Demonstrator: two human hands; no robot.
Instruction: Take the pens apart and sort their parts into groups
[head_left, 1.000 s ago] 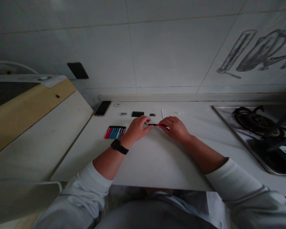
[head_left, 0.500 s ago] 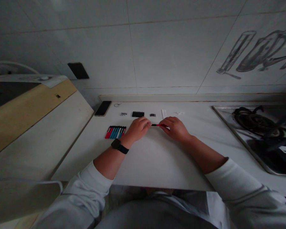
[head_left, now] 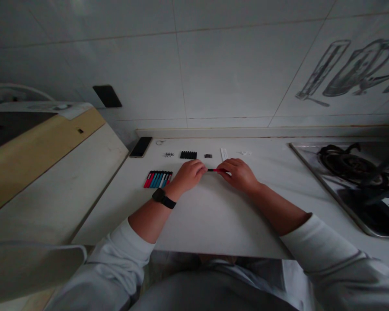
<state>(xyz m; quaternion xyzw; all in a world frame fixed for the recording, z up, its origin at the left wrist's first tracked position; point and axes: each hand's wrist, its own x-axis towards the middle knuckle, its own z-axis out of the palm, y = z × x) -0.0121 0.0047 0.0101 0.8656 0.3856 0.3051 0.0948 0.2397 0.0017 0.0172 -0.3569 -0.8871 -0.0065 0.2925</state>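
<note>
Between my hands lies a slim pen [head_left: 213,170], red on the right and black on the left, held level just over the white counter. My left hand [head_left: 191,174] pinches its black end, which the fingers partly hide. The red end sits in the closed fingers of my right hand [head_left: 237,173]. Left of my left wrist is a row of pens [head_left: 158,179] in red, blue and white with black ends. Behind my hands are several black tubular pieces [head_left: 188,154], small dark pieces [head_left: 208,156] and thin white sticks [head_left: 224,153].
Small springs [head_left: 169,154], a thin ring-shaped piece [head_left: 160,142] and tiny clear pieces [head_left: 244,153] lie along the back of the counter [head_left: 210,216]. A phone [head_left: 141,147] rests at the back left. On the right is a gas stove [head_left: 346,172]; a tiled wall stands behind.
Both hands keep their hold on the pen with hardly any movement. The whole view has shifted very slightly.
</note>
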